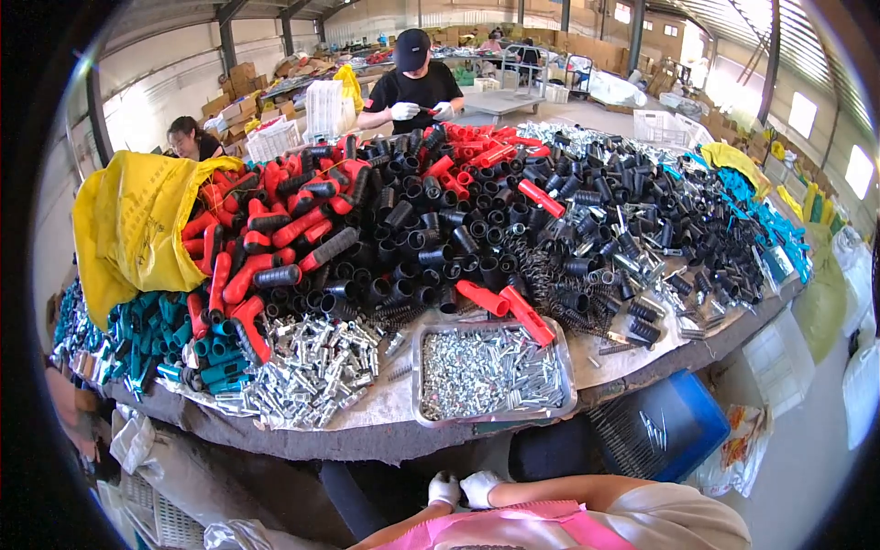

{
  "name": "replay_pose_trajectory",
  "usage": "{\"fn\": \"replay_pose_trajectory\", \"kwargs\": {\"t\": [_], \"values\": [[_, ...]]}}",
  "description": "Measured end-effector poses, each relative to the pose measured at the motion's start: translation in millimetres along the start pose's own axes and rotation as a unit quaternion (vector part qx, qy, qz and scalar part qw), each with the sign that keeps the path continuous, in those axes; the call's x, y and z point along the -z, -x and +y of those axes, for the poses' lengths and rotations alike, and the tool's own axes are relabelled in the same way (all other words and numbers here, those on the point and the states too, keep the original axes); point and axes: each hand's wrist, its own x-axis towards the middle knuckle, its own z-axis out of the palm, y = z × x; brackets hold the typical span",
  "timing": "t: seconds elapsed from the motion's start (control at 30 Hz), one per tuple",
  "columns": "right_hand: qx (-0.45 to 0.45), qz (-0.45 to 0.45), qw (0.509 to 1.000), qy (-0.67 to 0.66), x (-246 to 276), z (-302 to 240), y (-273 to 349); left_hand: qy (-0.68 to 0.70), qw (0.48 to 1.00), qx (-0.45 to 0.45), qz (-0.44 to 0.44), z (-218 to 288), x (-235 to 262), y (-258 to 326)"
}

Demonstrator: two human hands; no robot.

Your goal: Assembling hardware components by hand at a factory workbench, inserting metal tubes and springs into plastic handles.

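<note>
My left hand (445, 490) and my right hand (481, 489), both in white gloves, are low in front of me, below the table's near edge. They are close together and look rounded; their fingers are too small to make out, and I see nothing held. On the table just beyond them is a metal tray (417, 367) of small silvery metal parts. Two red plastic tubes (527, 316) lie at its far rim. Left of the tray spreads a heap of silvery metal pieces (316, 367); behind it are red handles with black grips (298, 225).
Black sleeves (467, 238) and dark springs (555, 289) are piled mid-table. A yellow sack (137, 225) lies left, above teal parts (165, 335). A blue basket (706, 412) with long metal pieces stands below the table at right. Across the table, a gloved co-worker (412, 87) handles a part.
</note>
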Motion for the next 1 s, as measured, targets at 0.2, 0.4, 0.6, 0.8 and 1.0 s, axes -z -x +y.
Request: {"fn": "replay_pose_trajectory", "kwargs": {"t": [0.2,0.4,0.6,0.8,1.0], "values": [[0.029,-0.010,0.999,-0.029,36.4,-14.7,25.0,0.079,0.997,0.016,-0.016,-6.9,10.9,1.3],[0.021,-0.008,1.000,-0.015,26.5,-11.1,11.0,0.092,0.996,0.004,0.020,-8.1,-0.4,-9.0],[-0.005,0.000,1.000,-0.014,-6.0,4.1,-8.1,0.007,0.999,-0.021,0.031,-23.1,-16.1,-24.7],[0.025,-0.005,0.999,-0.027,48.3,-17.0,25.2,0.152,0.988,-0.026,-0.016,-6.3,17.3,-7.0],[0.011,0.016,0.999,-0.040,19.7,-1.3,5.2,0.071,0.997,-0.012,0.003,-13.3,1.1,-18.2]]}}
